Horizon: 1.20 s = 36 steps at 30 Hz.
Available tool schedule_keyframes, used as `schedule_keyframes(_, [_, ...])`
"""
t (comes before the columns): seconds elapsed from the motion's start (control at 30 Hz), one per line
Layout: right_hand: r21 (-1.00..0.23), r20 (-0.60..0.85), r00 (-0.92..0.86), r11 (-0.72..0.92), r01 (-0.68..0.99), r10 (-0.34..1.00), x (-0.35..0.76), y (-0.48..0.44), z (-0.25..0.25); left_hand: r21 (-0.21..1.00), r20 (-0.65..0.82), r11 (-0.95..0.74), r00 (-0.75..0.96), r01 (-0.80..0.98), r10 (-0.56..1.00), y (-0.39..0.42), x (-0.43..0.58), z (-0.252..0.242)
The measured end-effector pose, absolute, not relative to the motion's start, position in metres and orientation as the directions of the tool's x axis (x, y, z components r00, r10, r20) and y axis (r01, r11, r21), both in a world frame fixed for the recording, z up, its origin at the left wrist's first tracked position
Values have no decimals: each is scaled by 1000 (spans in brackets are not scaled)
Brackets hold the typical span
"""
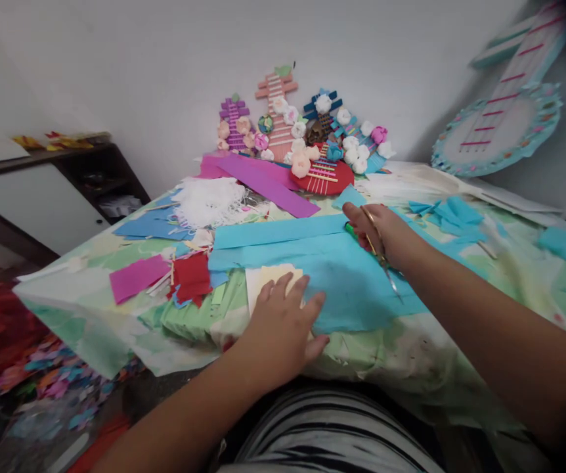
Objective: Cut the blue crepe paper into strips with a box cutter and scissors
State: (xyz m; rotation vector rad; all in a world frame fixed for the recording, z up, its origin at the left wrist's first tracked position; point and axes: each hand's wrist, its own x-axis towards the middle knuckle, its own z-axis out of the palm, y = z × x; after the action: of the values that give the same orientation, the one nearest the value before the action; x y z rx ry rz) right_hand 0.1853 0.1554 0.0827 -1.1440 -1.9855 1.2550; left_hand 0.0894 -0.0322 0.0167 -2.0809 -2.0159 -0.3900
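My right hand (386,233) is closed around a pair of scissors (392,284) with gold-coloured handles, their blades pointing down over a large light-blue paper sheet (332,263). A small green-tipped object (348,228) shows by the same fingers; its kind is unclear. My left hand (283,322) lies with fingers spread across a cream paper piece (257,282) and the near left edge of the blue sheet. A folded blue strip (273,231) lies along the sheet's far side.
Small decorated guitar-like crafts (279,125) lean on the back wall, and a larger one (494,125) stands right. Purple paper (278,187), white shredded paper (209,200), red paper (190,276) and blue scraps (453,213) lie on the table. Colourful scraps (61,368) fill the floor at left.
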Motion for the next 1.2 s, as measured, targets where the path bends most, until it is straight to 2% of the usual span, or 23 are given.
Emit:
schedule_keyframes(0.03, [-796,70,-546,376,474,835,188,157,85,26,287,23,-29,999,958,-36,83,17])
schedule_keyframes(0.1, [-490,163,-648,631,602,744,191,159,88,32,199,98,-103,995,975,-44,71,15])
schedule_keyframes(0.17, [-248,144,-720,730,637,678,192,162,89,33,174,117,-121,993,977,-54,61,14])
schedule_keyframes(0.23, [-116,103,-755,761,638,648,192,166,90,26,201,138,-141,990,969,-64,55,13])
schedule_keyframes(0.33, [14,75,-784,786,618,616,189,177,91,24,223,166,-167,986,960,-78,49,14])
schedule_keyframes(0.47, [64,19,-795,793,606,606,186,197,88,4,263,260,-252,966,931,-89,43,17])
schedule_keyframes(0.6, [57,17,-710,708,704,704,193,228,83,-15,298,300,-282,954,912,-98,32,17])
schedule_keyframes(0.73, [76,-32,-611,612,788,791,211,270,72,-121,355,402,-338,908,871,-99,23,19])
schedule_keyframes(0.83, [81,-84,-592,598,798,802,226,293,58,-226,351,428,-336,875,874,-86,24,25])
schedule_keyframes(0.9, [68,-106,-596,604,794,796,233,300,51,-180,344,363,-287,914,894,-71,31,33])
schedule_keyframes(0.97, [57,-118,-590,599,799,798,238,299,49,-51,382,256,-218,965,898,-51,40,41])
schedule_keyframes(1.03, [44,-114,-581,588,807,806,239,293,54,-11,313,158,-147,987,938,-29,47,45])
schedule_keyframes(1.1, [35,-98,-590,595,803,802,240,283,65,-37,128,146,-140,989,982,-7,50,45])
schedule_keyframes(1.2, [88,-64,-632,635,767,772,241,264,81,-40,75,135,-132,990,988,19,43,39])
